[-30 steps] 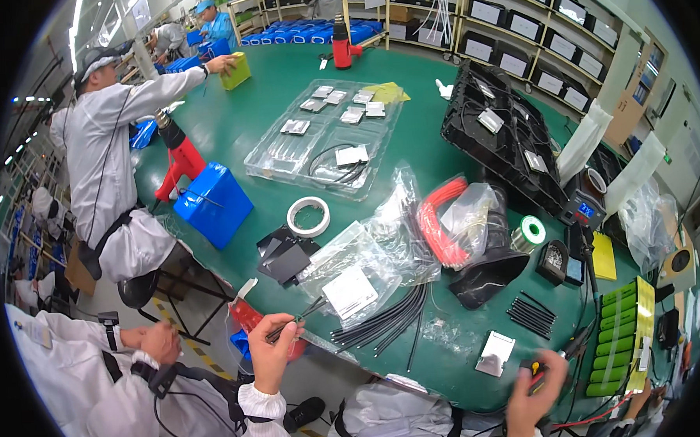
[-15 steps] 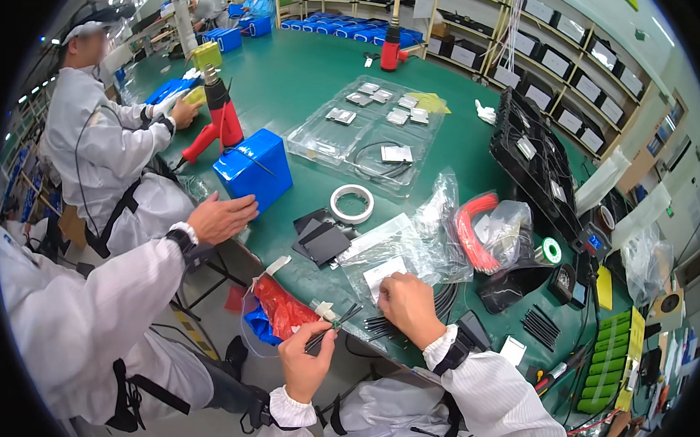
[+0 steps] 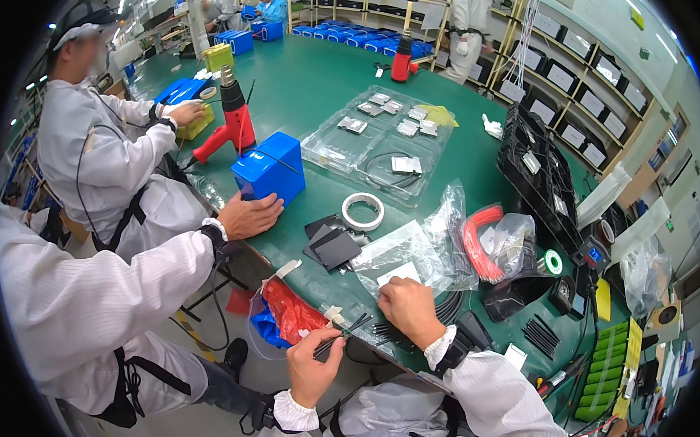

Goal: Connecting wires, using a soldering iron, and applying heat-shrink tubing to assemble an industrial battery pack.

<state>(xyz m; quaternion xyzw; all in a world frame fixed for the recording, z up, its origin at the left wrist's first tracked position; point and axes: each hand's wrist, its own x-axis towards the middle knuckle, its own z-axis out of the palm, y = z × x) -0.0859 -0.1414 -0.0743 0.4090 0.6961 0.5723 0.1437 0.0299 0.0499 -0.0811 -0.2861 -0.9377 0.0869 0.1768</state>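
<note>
My left hand is closed in a pinch by the table's front edge, holding a small bunch of thin black tubes whose ends point up and to the right. My right hand has its fingers curled together over the table, at the lower edge of a clear plastic bag with a white label. What its fingertips grip, if anything, is hidden. Below that hand, more black tubes lie along the table edge. A bag with red and blue plastic hangs off the edge left of my left hand.
At left, a co-worker's hand rests against a blue box, beside a red heat gun. Black pads, a tape roll, red tubing and a clear tray lie ahead. Green cells stand right.
The neighbouring co-worker's hand has moved lower onto the blue box's near side. A person has come into view by the back shelves. My hands stay nearly in place; the view has shifted slightly.
</note>
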